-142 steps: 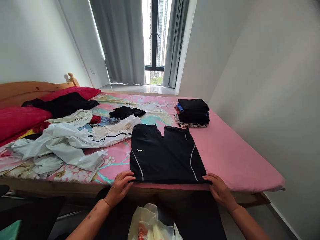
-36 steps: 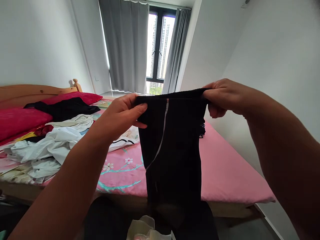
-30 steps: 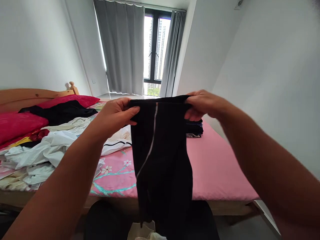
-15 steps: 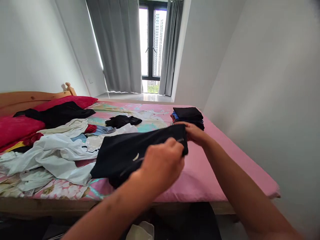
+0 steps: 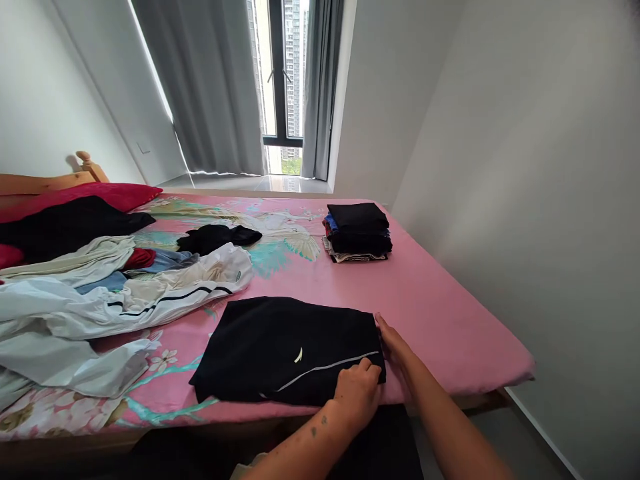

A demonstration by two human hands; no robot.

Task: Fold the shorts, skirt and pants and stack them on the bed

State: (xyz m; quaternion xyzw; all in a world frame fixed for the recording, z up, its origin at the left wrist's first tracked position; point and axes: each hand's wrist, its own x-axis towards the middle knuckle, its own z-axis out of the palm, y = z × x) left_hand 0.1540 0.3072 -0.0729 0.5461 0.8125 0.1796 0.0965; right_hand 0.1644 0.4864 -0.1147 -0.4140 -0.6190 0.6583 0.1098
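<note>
A folded black garment with a small pale curved logo and a thin grey stripe lies flat on the near edge of the bed. My left hand has its fingers curled over the garment's near right part, just below the stripe. At the right end, my right hand holds the garment's edge, its fingers partly hidden by the cloth. Farther back stands a neat stack of folded clothes, black on top with blue, red and beige layers below.
Loose white clothing with dark stripes spreads over the left of the bed. A crumpled black piece lies farther back, and another black garment rests by red pillows. The pink sheet extends right toward the wall.
The black garment has come down from the air and now lies flat on the bed. Both hands have lowered with it, and the view has turned slightly right.
</note>
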